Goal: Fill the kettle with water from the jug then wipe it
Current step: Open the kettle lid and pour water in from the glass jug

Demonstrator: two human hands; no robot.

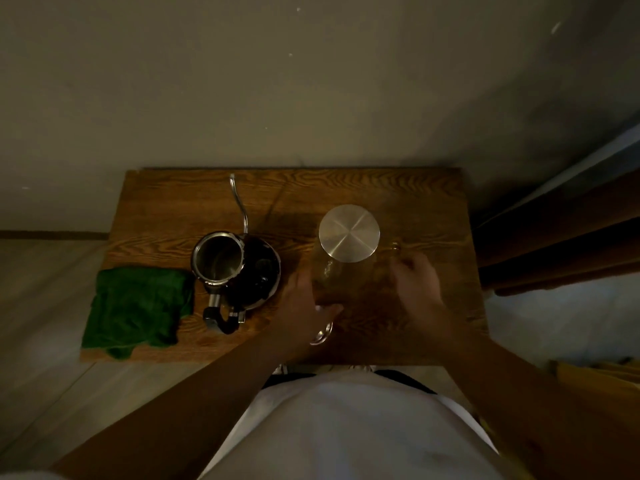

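A glass jug [332, 271] with a round steel lid [349, 233] stands right of centre on the wooden table [173, 209]. My left hand [301, 303] is cupped against the jug's left side, thumb across its near lower wall. My right hand [417, 282], blurred, hovers just right of the jug below its handle [394, 247], fingers apart. The steel gooseneck kettle [217, 259] stands left of the jug with its top uncovered, on a dark round base [265, 271], spout pointing to the wall. A folded green cloth [136, 310] lies at the table's left edge.
A small shiny round object [321, 333] lies on the table under my left wrist. The table stands against a plain wall. Dark furniture [554, 237] is close on the right. The table's near edge touches my body.
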